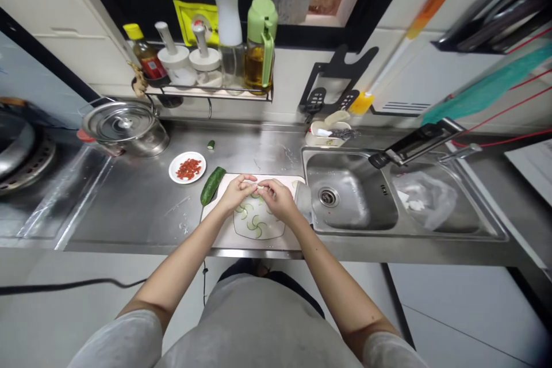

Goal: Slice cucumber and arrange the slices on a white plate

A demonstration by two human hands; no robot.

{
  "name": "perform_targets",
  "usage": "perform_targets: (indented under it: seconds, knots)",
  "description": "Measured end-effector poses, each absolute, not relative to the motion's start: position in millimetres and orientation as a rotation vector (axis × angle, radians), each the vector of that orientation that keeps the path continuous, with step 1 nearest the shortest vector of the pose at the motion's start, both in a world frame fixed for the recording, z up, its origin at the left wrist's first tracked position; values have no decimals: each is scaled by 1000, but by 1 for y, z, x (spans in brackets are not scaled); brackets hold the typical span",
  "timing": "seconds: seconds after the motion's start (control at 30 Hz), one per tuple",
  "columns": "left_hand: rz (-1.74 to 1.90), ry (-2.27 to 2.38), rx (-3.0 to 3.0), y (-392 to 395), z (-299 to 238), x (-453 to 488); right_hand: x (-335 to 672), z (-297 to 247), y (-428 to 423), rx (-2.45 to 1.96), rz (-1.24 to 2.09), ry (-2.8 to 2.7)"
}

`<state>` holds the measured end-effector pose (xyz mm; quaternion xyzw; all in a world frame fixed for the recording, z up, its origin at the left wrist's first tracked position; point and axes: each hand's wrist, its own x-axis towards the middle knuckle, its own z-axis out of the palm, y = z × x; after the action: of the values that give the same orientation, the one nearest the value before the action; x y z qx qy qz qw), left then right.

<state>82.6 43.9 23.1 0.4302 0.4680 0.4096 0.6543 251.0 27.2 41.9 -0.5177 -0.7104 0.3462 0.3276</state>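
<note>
My left hand (236, 192) and my right hand (278, 200) meet over the cutting board (219, 233), fingertips pinched close together. A small pale piece that looks like a cucumber slice (259, 188) shows between them, partly hidden by the fingers. Below the hands, thin cucumber slices (256, 225) lie in curved pinwheel patterns on a pale, dark-edged area of the board. A whole-looking length of cucumber (212, 186) rests at the board's left edge. By the right edge is a broad knife blade (303, 198), close to my right wrist.
A white plate of chopped red pieces (188, 168) and a cucumber end (211, 144) sit on the steel counter. A lidded pot (125, 126) stands left. The double sink (349, 195) lies right, with a plastic bag (435, 198). Seasoning bottles fill the wall rack (207, 91).
</note>
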Motion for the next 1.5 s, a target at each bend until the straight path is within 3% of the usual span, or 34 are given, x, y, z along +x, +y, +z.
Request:
perform_targets:
  seconds: [0.43, 0.6, 0.77, 1.5]
  knots:
    - [837, 1072, 1097, 57, 6, 93, 264, 25, 47, -1400, 920, -2029]
    - [802, 1434, 1338, 62, -17, 83, 269, 4, 51, -1546, 846, -2090]
    - [507, 1735, 1631, 60, -28, 79, 266, -20, 51, -1743, 757, -2253]
    - [195, 1788, 1890, 62, -33, 104, 252, -40, 53, -1838, 617, -2406]
